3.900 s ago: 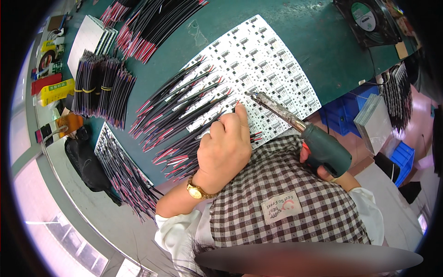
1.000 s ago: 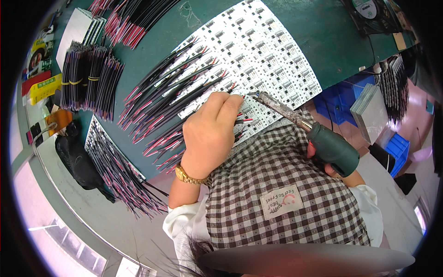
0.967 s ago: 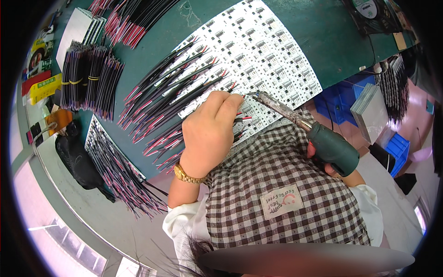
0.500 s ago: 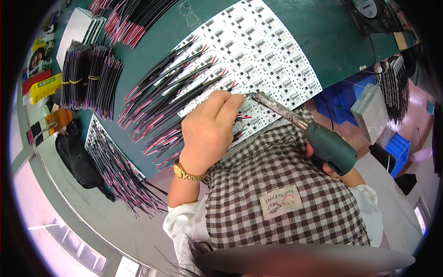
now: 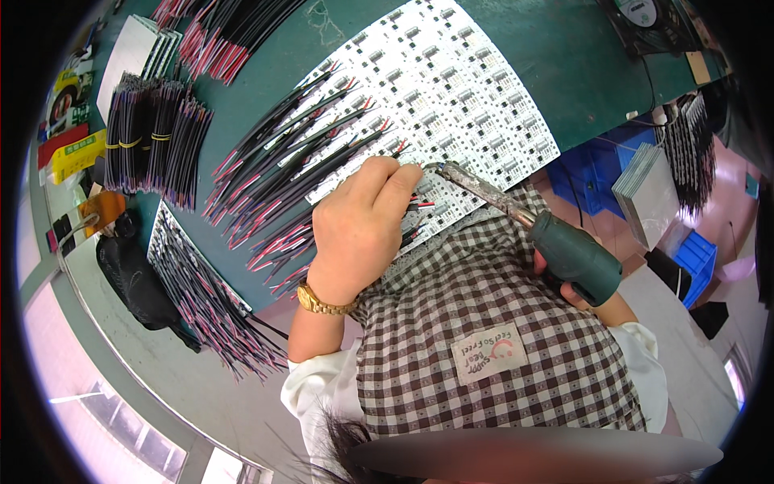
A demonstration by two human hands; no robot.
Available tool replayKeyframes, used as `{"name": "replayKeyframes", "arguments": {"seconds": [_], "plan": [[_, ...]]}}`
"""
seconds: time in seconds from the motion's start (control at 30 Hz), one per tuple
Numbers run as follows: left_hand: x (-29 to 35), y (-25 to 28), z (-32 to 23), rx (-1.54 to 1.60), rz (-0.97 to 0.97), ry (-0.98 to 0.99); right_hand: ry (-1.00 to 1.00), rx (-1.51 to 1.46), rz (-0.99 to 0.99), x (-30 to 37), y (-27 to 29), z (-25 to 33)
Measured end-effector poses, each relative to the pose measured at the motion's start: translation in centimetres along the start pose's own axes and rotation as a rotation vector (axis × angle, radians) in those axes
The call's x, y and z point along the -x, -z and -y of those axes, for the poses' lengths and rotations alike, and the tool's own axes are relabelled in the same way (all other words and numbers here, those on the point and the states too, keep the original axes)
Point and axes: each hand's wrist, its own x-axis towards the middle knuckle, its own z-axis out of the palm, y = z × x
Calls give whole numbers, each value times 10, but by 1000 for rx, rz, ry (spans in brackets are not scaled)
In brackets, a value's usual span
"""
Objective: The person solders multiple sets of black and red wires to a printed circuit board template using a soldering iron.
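Observation:
My right hand (image 5: 574,295) is wrapped around the dark green handle of a soldering iron (image 5: 576,258), which partly hides its fingers. The iron's shaft slants up and left, its tip on a large white circuit board panel (image 5: 484,105). Close to that tip, my left hand (image 5: 359,222) is pinched on a thin wire, mostly covered by the fingertips. Black wires with red and white ends (image 5: 282,153) lie in rows across the panel's left part. Some pass under my left hand.
Bundled black wires (image 5: 153,149) lie on the green table (image 5: 556,48) at left, near stacked white boards (image 5: 129,60). Another wired board (image 5: 193,266) is at the near left. A black fan (image 5: 649,24) stands far right. Blue bins (image 5: 592,173) are below the table's right side.
The panel, its wires and my left hand appear shifted very slightly left. Both hands keep their hold, and the iron's tip stays beside my left fingertips.

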Motion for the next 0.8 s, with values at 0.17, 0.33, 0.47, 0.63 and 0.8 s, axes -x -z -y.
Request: {"name": "replayKeyframes", "arguments": {"seconds": [0.17,0.33,0.47,0.63,0.8], "plan": [[0,0,-1,4,17,5,116,157,32,-6,1,1],[0,-1,1,-28,-6,-46,86,27,22,-6,1,1],[1,0,1,-36,-11,-40,-70,-68,-59,-2,-3,10],[-3,2,-5,-24,70,67,-38,-58,-106,5,-4,0],[-2,0,-3,35,36,43,24,147,-22,14,9,-15]]}}
